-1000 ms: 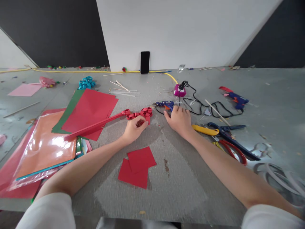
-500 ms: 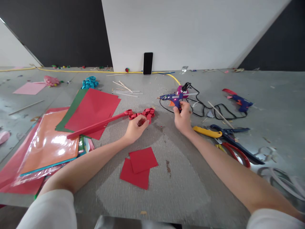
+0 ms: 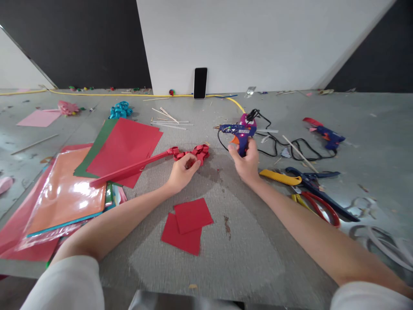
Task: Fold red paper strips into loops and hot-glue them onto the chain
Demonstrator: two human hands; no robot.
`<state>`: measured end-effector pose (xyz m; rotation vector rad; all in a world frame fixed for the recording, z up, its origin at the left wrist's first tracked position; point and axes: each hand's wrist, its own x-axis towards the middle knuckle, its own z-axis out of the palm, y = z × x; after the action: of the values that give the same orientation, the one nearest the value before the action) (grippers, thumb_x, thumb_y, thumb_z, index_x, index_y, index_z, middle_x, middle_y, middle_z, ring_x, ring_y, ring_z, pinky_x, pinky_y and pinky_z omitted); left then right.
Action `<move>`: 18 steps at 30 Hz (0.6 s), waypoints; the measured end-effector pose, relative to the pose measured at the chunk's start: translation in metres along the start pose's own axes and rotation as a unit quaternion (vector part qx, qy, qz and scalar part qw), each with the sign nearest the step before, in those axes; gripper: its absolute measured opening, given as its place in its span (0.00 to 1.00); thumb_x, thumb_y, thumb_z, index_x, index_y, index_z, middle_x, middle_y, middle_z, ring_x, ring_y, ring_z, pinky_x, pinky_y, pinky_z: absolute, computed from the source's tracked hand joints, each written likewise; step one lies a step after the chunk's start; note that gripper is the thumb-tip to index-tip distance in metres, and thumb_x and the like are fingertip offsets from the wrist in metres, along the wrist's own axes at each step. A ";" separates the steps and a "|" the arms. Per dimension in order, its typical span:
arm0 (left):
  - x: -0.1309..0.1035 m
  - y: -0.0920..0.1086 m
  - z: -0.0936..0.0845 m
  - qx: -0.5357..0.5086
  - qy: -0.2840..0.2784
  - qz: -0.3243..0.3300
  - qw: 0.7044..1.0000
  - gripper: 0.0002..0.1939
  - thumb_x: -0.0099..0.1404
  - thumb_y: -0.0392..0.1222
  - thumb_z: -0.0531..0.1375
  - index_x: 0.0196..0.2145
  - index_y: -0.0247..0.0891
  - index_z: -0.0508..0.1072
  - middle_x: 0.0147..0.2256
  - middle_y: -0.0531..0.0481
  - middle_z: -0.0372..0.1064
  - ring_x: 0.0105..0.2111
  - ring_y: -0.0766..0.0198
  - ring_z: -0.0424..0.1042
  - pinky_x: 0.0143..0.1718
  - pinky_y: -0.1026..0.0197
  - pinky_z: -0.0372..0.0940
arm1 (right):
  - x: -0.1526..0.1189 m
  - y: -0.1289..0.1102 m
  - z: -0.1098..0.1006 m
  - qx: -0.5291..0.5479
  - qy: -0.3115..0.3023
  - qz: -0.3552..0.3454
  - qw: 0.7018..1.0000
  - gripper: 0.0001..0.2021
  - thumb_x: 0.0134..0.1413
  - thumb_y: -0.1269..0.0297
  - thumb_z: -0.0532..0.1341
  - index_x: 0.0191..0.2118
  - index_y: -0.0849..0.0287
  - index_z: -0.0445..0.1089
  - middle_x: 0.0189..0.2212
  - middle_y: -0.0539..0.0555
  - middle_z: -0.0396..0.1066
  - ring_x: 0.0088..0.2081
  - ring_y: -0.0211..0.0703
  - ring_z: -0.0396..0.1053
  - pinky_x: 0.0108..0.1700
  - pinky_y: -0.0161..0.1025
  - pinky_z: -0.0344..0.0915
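My left hand (image 3: 183,171) pinches the looped end of a red paper strip craft (image 3: 200,153), whose long straight tail runs left over red paper sheets (image 3: 124,142). To its right, my right hand (image 3: 247,163) is closed round the handle of a blue glue gun (image 3: 240,131). The gun's nozzle points left, its red light is lit, and a clear glue stick juts from its back. Two overlapping red paper squares (image 3: 193,215) lie in front of my left hand.
At right are a yellow cutter (image 3: 280,176), red-handled scissors (image 3: 322,209), dark blue pliers-like tool (image 3: 332,202), a second glue gun (image 3: 329,137) and black cords. A phone (image 3: 200,83) leans on the wall. Plastic-wrapped orange paper (image 3: 71,189) and a blue ribbon bundle (image 3: 121,110) lie left.
The blue glue gun has been lifted slightly and turned in my right hand, with my fingers now further round its handle. My left hand stays at the red strip.
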<state>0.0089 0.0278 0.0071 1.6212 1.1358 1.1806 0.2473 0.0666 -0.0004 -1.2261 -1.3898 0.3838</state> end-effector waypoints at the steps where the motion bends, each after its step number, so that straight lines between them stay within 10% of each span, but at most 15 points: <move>1: 0.000 0.000 0.000 0.002 0.000 0.000 1.000 0.12 0.70 0.47 0.60 0.32 0.39 0.67 0.25 0.56 0.61 0.24 0.69 0.58 0.28 0.65 0.54 | 0.000 0.000 0.000 -0.003 0.000 0.002 1.000 0.21 0.55 0.47 0.68 0.45 0.54 0.65 0.31 0.48 0.65 0.30 0.40 0.64 0.37 0.41 0.66; 18: -0.001 -0.002 0.000 0.012 -0.003 0.002 1.000 0.09 0.70 0.45 0.60 0.33 0.39 0.68 0.26 0.55 0.62 0.24 0.69 0.60 0.28 0.65 0.56 | 0.001 -0.001 0.004 -0.076 -0.038 0.039 0.996 0.38 0.41 0.35 0.72 0.51 0.55 0.64 0.32 0.51 0.69 0.28 0.43 0.67 0.30 0.41 0.67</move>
<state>0.0086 0.0279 0.0047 1.6443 1.1478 1.1668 0.2439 0.0683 0.0001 -1.4071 -1.4605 0.3878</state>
